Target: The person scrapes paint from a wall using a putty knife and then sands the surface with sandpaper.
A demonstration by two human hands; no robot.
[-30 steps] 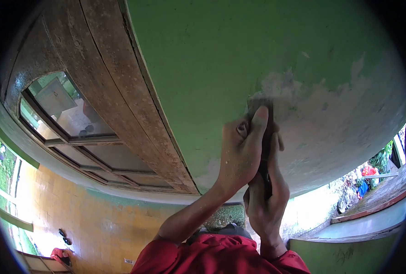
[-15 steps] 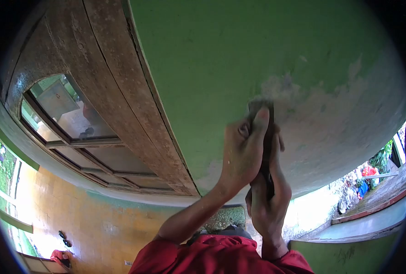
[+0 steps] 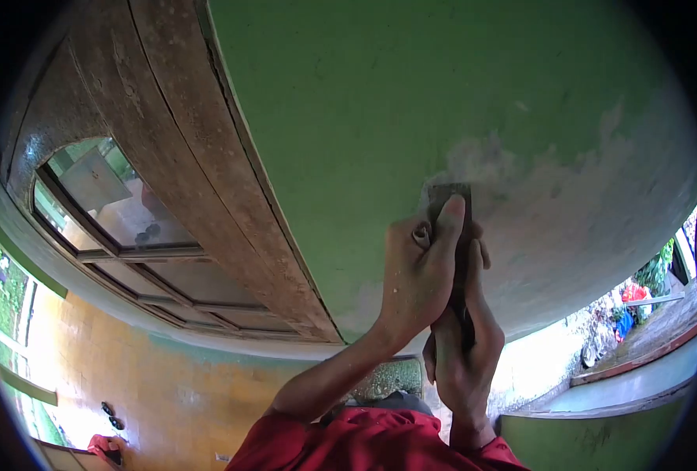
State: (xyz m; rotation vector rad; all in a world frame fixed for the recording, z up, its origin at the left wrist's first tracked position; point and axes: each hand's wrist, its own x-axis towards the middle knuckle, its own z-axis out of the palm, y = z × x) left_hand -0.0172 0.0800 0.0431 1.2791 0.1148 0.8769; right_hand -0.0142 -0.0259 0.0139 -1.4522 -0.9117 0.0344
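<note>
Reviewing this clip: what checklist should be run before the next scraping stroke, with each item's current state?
1. Scraper against the green wall: ok.
2. Left hand pressing the scraper, forefinger along it: ok.
3. Right hand closed on its handle: ok.
4. Scraper at the border of the bare patch: ok.
5. Scraper apart from the wooden frame: ok.
6. Edge sharpness: cannot tell.
</note>
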